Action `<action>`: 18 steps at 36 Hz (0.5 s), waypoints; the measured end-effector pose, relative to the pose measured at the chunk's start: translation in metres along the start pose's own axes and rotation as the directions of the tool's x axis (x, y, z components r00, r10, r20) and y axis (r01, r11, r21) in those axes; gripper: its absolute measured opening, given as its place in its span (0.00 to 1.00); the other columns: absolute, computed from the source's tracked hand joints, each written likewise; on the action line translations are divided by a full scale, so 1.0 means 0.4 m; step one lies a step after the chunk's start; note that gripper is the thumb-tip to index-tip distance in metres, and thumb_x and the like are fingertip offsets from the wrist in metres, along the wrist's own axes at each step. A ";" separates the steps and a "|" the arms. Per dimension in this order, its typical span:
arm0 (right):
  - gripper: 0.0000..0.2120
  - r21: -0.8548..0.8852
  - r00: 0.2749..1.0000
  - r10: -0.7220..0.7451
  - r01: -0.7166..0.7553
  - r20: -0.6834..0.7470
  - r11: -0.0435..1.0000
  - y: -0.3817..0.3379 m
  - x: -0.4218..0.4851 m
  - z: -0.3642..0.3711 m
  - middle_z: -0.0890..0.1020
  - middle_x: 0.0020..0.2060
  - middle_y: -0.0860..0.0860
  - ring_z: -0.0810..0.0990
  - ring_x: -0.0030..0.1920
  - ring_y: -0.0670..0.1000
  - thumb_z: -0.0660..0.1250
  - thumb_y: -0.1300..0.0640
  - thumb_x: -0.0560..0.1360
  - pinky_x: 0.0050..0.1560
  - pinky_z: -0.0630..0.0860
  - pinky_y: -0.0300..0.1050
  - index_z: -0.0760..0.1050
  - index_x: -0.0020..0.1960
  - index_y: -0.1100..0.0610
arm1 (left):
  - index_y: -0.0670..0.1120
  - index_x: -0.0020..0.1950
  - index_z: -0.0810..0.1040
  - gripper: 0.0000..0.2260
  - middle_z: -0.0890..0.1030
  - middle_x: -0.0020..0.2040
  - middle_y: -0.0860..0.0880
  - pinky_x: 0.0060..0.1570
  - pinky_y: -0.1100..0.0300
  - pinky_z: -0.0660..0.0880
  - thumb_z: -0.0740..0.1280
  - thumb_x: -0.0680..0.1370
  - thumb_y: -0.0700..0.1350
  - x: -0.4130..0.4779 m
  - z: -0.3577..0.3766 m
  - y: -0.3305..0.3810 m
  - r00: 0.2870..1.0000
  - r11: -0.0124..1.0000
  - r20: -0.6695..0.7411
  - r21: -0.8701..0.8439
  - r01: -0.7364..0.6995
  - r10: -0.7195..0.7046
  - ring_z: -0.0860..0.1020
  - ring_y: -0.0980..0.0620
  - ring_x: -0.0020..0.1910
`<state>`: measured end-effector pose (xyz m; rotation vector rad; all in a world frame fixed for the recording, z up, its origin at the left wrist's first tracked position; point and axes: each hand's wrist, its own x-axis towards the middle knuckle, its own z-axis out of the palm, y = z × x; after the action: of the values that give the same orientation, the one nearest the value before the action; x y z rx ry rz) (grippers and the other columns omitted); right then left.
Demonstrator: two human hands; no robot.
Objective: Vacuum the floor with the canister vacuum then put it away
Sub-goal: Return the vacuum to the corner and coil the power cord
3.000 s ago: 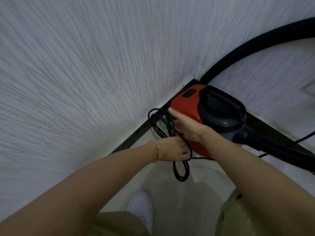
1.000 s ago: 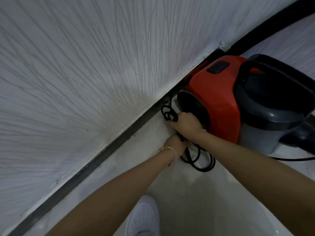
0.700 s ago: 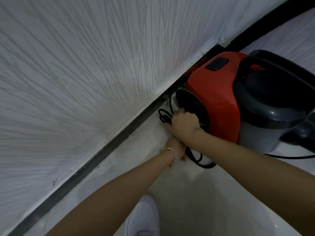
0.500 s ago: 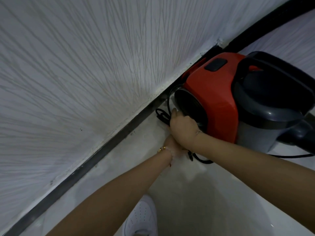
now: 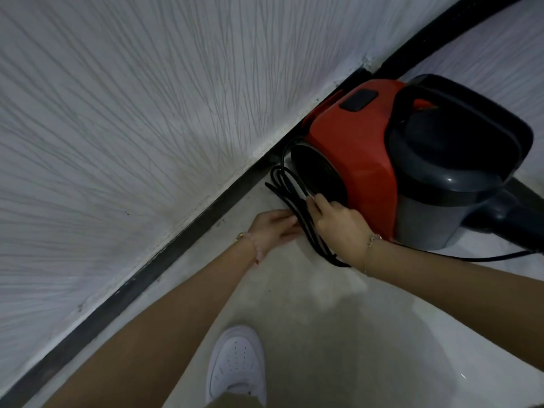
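Stowing the cord: this looks like the put-away stage, with the coiled power cord (image 5: 297, 213) being tucked against the back end of the canister vacuum (image 5: 368, 160).
Vacuum: it sits on the floor (image 5: 338, 334) in the corner, just beyond the right hand, its red body close to the patterned wall (image 5: 132, 128) and dark skirting (image 5: 176, 240).
Right hand: the right hand (image 5: 341, 228) lies over the cord loops, fingers curled around the strands and fingertips touching the vacuum's round black end cap (image 5: 318, 175).
Left hand: the left hand (image 5: 273, 228) sits just beside the right hand, fingers together and pressed flat against the near side of the coil; whether it actually grips a strand I cannot tell.
Cord: several loops stand bunched between the two hands, running from beyond the right hand's fingertips to under its wrist.
Next move: probably pressing the loops snug to the end cap so they stay put, then letting go; loose loops could spring open.
Hidden: the right palm covers the middle of the coil, and no hook or clip for it can be made out.
Cut off: the black hose (image 5: 459, 28) leaves the frame at the top and right; a thin cable (image 5: 471, 256) trails off beyond the right wrist, its end unseen.
Other: a white shoe (image 5: 235, 363) stands nearer the person than both hands.
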<state>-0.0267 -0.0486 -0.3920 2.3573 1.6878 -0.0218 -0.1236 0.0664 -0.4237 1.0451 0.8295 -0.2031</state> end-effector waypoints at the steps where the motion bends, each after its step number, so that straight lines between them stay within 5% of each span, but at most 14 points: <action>1: 0.17 -0.033 0.998 0.011 -0.009 0.066 0.999 0.003 0.003 0.009 0.83 0.38 0.53 0.73 0.21 0.48 0.76 0.66 0.54 0.17 0.58 0.35 0.84 0.44 0.63 | 0.36 0.67 0.70 0.15 0.78 0.60 0.40 0.48 0.67 0.78 0.60 0.81 0.40 -0.005 0.001 0.005 1.000 0.999 -0.010 -0.033 0.010 -0.010 0.78 0.47 0.57; 4: 0.21 -0.062 0.986 0.039 -0.029 0.165 0.998 -0.001 0.003 0.034 0.84 0.37 0.55 0.71 0.16 0.49 0.81 0.65 0.45 0.16 0.59 0.32 0.84 0.38 0.65 | 0.37 0.63 0.75 0.14 0.79 0.60 0.38 0.57 0.58 0.76 0.59 0.82 0.43 -0.014 0.007 0.019 0.998 0.999 -0.057 -0.033 0.019 -0.021 0.79 0.46 0.55; 7: 0.21 -0.039 0.948 0.068 -0.059 0.312 0.998 -0.010 0.012 0.056 0.84 0.36 0.53 0.70 0.14 0.48 0.83 0.59 0.42 0.14 0.60 0.32 0.84 0.33 0.64 | 0.35 0.61 0.76 0.14 0.79 0.59 0.38 0.49 0.62 0.79 0.60 0.81 0.42 -0.018 0.023 0.032 0.997 0.998 -0.065 -0.059 0.032 -0.035 0.80 0.46 0.50; 9: 0.20 -0.121 0.842 0.164 -0.118 0.515 0.986 -0.024 0.005 0.009 0.83 0.48 0.56 0.80 0.27 0.50 0.79 0.54 0.59 0.24 0.71 0.36 0.84 0.45 0.64 | 0.34 0.62 0.75 0.14 0.79 0.56 0.38 0.40 0.67 0.80 0.62 0.80 0.41 -0.018 0.031 0.032 0.998 0.996 -0.063 -0.084 0.019 -0.024 0.80 0.49 0.45; 10: 0.19 -0.160 0.859 0.160 -0.092 0.486 0.983 -0.021 -0.001 0.029 0.78 0.58 0.60 0.84 0.41 0.53 0.71 0.56 0.70 0.36 0.77 0.40 0.78 0.56 0.68 | 0.34 0.60 0.76 0.14 0.80 0.52 0.40 0.38 0.68 0.80 0.62 0.80 0.42 -0.019 0.035 0.033 0.998 0.997 -0.068 -0.081 0.010 -0.015 0.80 0.51 0.43; 12: 0.18 0.010 0.877 0.085 -0.102 0.472 0.995 -0.021 -0.011 0.042 0.73 0.63 0.62 0.78 0.57 0.57 0.63 0.58 0.76 0.52 0.77 0.47 0.72 0.64 0.66 | 0.37 0.57 0.78 0.11 0.81 0.45 0.44 0.39 0.67 0.79 0.64 0.79 0.42 -0.019 0.041 0.033 0.995 0.998 -0.095 -0.056 -0.011 0.006 0.79 0.52 0.40; 14: 0.16 0.011 0.892 0.085 -0.100 0.444 0.995 -0.028 -0.019 0.037 0.80 0.52 0.62 0.81 0.51 0.57 0.65 0.52 0.73 0.45 0.78 0.44 0.80 0.52 0.64 | 0.39 0.56 0.78 0.10 0.80 0.44 0.43 0.41 0.64 0.79 0.65 0.79 0.44 -0.016 0.046 0.032 0.994 1.000 -0.105 0.015 -0.025 0.026 0.79 0.50 0.41; 16: 0.20 -0.076 0.910 0.023 0.010 0.413 0.997 -0.034 -0.031 0.076 0.82 0.39 0.63 0.80 0.39 0.58 0.54 0.56 0.70 0.36 0.76 0.43 0.83 0.39 0.64 | 0.40 0.55 0.79 0.12 0.80 0.46 0.42 0.44 0.59 0.77 0.66 0.78 0.46 -0.010 0.049 0.024 0.994 0.991 -0.104 0.133 -0.024 0.038 0.78 0.48 0.44; 18: 0.19 -0.060 0.939 -0.013 0.036 0.343 0.998 -0.041 -0.048 0.101 0.81 0.32 0.59 0.78 0.32 0.57 0.54 0.57 0.64 0.33 0.74 0.43 0.82 0.34 0.63 | 0.40 0.54 0.80 0.12 0.80 0.47 0.43 0.41 0.61 0.76 0.67 0.77 0.47 -0.003 0.052 0.013 0.988 0.964 -0.138 0.264 -0.033 0.072 0.78 0.49 0.44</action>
<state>-0.0431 -0.0699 -0.4314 2.1334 1.5221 -0.3554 -0.1110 0.0518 -0.4144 1.3411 0.9226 -0.1958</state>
